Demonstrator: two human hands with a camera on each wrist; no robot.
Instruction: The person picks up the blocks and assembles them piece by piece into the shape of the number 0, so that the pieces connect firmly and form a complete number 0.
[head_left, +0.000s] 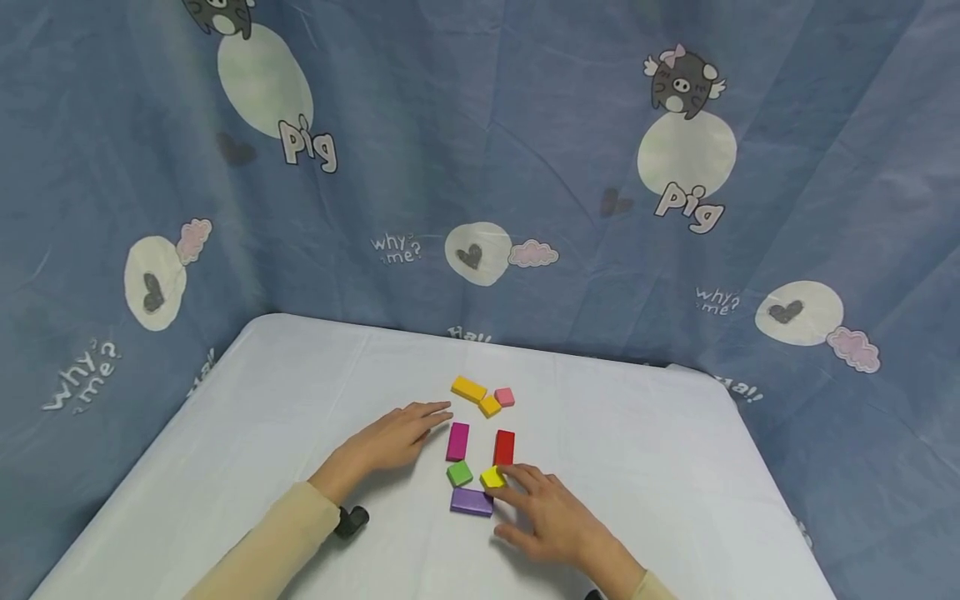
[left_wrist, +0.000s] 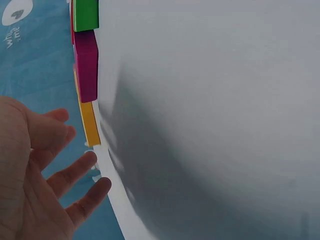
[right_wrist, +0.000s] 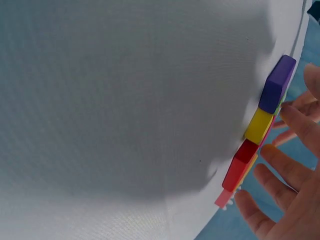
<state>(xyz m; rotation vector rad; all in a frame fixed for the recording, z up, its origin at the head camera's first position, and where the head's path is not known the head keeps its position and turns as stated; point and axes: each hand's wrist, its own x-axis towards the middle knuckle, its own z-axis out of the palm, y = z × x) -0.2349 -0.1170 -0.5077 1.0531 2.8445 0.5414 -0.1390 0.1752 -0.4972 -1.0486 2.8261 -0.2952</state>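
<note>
Blue cloth [head_left: 555, 167] with printed pigs and words hangs behind and at both sides of a white table [head_left: 637, 442]. Eight small blocks lie on this table, around its middle.

At the far part lies an orange bar [head_left: 468, 389]; to its right and nearer is an orange cube [head_left: 490, 406], and just beside this cube, on the right, a pink cube [head_left: 505, 397]. Nearer, a magenta bar [head_left: 457, 442] lies on the left and a red bar [head_left: 504, 447] on the right, well apart from each other. Just beside their near ends are a green cube [head_left: 460, 474] and a yellow cube [head_left: 492, 477]. Nearest of all is a purple bar [head_left: 472, 502], which lies crosswise.

Left hand [head_left: 397, 435] is to the left of the magenta bar, with fingers stretched and a little spread; it holds nothing. Right hand [head_left: 551, 517] reaches from the near right, its fingers wide and slightly bent, with the thumb apart. Its fingertips are at the yellow cube, but I cannot tell if they touch it. Both arms have pale yellow sleeves [head_left: 270, 542].
</note>
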